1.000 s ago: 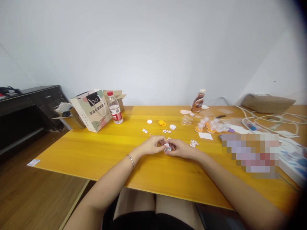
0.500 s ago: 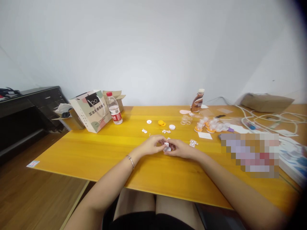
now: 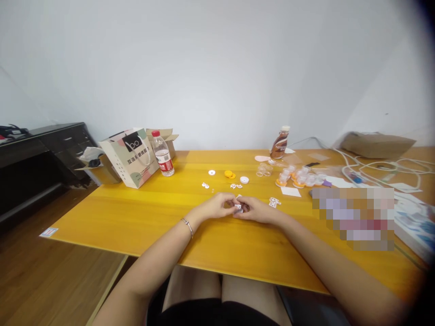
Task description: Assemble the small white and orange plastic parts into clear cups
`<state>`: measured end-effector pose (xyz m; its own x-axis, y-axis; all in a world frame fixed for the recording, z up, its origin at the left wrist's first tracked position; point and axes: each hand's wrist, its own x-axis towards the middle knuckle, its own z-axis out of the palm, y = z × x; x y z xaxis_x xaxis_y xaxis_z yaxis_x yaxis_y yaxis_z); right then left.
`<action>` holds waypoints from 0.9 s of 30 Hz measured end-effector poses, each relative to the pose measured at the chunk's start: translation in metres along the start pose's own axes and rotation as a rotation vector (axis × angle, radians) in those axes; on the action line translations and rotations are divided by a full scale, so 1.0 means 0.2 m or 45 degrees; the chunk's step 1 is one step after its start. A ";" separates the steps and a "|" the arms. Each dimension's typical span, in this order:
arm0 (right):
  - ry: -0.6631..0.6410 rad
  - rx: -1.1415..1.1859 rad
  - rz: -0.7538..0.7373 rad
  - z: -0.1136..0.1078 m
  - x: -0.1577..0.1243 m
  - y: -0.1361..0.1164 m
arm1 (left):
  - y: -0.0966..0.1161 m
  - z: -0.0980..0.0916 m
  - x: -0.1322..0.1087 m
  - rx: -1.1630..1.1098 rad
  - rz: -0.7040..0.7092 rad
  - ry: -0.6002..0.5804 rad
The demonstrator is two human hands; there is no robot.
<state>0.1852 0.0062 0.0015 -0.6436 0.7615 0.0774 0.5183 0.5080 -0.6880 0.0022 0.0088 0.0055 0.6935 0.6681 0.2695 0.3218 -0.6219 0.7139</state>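
Observation:
My left hand and my right hand meet over the middle of the table. Between their closed fingertips they hold a small white piece with dark dots, partly hidden by the fingers. Flat white dotted pieces lie just right of my right hand. Beyond the hands are small white dotted pieces, a white ring-shaped disc, yellow round parts and another white disc. Small white round pieces rest beyond my left wrist.
A paper bag, a red-capped water bottle and a carton stand back left. A brown drink bottle, clear plastic cups with orange bases, white cables and a brown paper package occupy the right side.
The white dotted piece has turned or shifted slightly between my fingertips, and less of it shows. Both hands stay in nearly the same place.

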 end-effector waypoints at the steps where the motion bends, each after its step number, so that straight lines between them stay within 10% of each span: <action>1: -0.002 -0.003 0.003 0.00 0.00 0.00 | 0.00 0.00 0.00 -0.003 0.000 -0.001; 11: -0.082 0.056 0.006 -0.17 -0.04 0.05 | 0.00 0.01 0.00 0.019 -0.029 -0.012; 15: 0.643 -0.067 0.206 -0.37 0.00 0.20 | 0.01 0.01 0.01 0.067 -0.039 0.006; 18: 0.859 -0.447 0.318 -0.46 0.09 0.32 | 0.01 0.00 0.01 0.074 -0.021 0.002; 27: 0.535 -0.896 0.495 -0.41 0.26 0.48 | 0.00 0.01 0.00 0.078 -0.007 -0.003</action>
<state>0.2477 0.1266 -0.0016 -0.1645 0.9446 0.2839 0.9692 0.2082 -0.1314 0.0038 0.0083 0.0034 0.6930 0.6707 0.2644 0.3642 -0.6422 0.6745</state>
